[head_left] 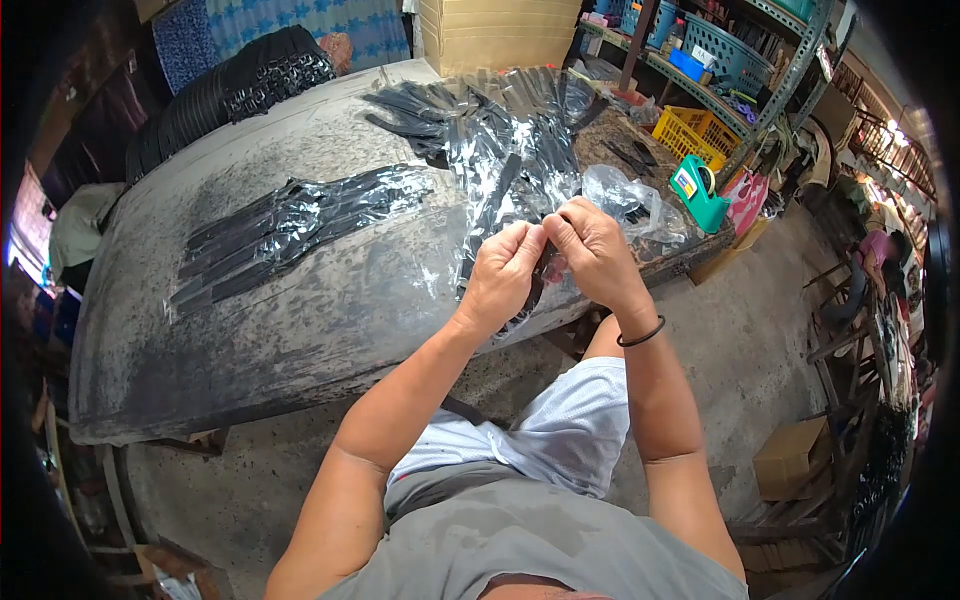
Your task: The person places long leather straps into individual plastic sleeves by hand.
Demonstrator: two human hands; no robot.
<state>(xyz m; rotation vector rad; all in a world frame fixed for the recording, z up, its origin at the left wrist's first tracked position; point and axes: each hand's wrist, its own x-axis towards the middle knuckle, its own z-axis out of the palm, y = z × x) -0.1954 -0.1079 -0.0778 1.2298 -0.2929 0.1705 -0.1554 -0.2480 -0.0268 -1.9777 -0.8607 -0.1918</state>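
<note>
My left hand (503,272) and my right hand (598,256) meet at the table's near edge, thumbs side by side and fingers closed. Both pinch the upper end of a dark strip in clear plastic (537,292), which hangs down between them. My fingers hide most of it. Just beyond my hands lies a thick pile of plastic-wrapped black strips (520,140), fanned out at the far end. To the left, a flat row of similar wrapped black strips (300,220) rests on the table. Loose clear plastic bags (620,190) sit beside my right hand.
The worn grey table (330,330) stretches left. A green jug-like container (700,195) stands near its right corner, by a yellow crate (690,138). A large cardboard box (500,35) is at the back, a black bundle (235,95) back left. Another person (875,265) is far right.
</note>
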